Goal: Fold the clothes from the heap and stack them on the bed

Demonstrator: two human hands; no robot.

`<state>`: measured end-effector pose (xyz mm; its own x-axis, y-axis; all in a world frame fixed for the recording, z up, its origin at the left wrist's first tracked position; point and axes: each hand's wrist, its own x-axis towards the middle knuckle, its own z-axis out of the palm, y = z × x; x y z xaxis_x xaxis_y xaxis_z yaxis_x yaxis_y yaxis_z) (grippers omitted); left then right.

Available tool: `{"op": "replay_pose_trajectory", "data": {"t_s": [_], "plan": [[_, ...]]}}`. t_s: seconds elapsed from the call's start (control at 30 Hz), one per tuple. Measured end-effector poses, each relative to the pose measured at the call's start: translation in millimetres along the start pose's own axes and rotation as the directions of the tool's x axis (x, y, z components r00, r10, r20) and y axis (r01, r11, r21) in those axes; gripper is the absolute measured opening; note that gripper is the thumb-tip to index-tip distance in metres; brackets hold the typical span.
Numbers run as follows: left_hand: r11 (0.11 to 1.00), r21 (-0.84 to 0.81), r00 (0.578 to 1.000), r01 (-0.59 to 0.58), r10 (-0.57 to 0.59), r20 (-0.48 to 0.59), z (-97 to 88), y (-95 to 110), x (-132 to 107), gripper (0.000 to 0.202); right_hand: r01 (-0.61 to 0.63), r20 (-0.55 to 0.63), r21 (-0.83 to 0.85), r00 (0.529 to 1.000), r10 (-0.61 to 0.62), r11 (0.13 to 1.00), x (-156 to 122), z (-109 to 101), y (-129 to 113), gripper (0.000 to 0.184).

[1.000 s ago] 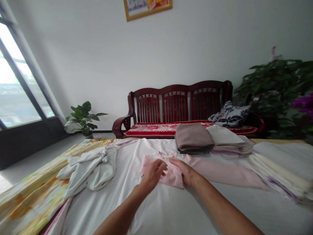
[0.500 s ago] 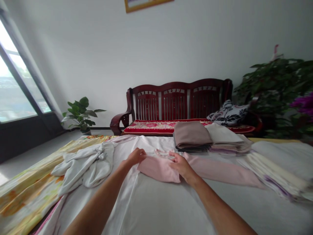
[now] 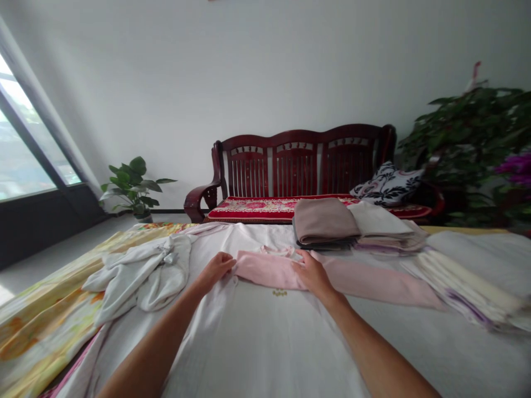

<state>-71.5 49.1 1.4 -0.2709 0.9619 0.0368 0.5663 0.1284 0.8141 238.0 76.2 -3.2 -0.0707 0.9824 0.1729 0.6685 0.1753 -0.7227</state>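
A long-sleeved shirt (image 3: 257, 331) with a pale body and pink sleeves lies spread before me. One pink sleeve (image 3: 267, 271) is folded across its upper part, just below the pink-edged neckline (image 3: 276, 251). A small gold-coloured print shows under that sleeve. My left hand (image 3: 219, 268) pinches the shirt at the left end of the folded sleeve, fingers curled. With thumb and fingers around the cloth, my right hand (image 3: 311, 273) grips the sleeve right of the neckline. The other sleeve (image 3: 381, 282) stretches out to the right.
A crumpled white garment (image 3: 143, 273) lies left. Folded brown cloth (image 3: 326, 221) and folded white cloth (image 3: 379, 220) are stacked at the back right, with another folded pile (image 3: 477, 282) farther right. Behind stand a wooden bench (image 3: 294, 171) and potted plants (image 3: 135, 185).
The folded sleeve now lies straighter and higher, uncovering the gold-coloured print. My left hand has shifted left to the sleeve's end. My right hand has moved slightly right.
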Motion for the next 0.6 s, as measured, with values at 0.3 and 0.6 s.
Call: {"op": "replay_pose_trajectory", "data": {"t_s": [0.3, 0.6], "plan": [[0.957, 0.277, 0.991, -0.086, 0.111, -0.078, 18.9, 8, -51, 0.026, -0.023, -0.042, 0.066, 0.999, 0.026, 0.998, 4, 8, 0, 0.05], [0.829, 0.54, 0.973, -0.146, 0.22, -0.075, 16.9, 7, -72, 0.019, -0.006, -0.076, -0.101, 0.997, -0.001, 0.995, 2, -2, 5, 0.047]]}}
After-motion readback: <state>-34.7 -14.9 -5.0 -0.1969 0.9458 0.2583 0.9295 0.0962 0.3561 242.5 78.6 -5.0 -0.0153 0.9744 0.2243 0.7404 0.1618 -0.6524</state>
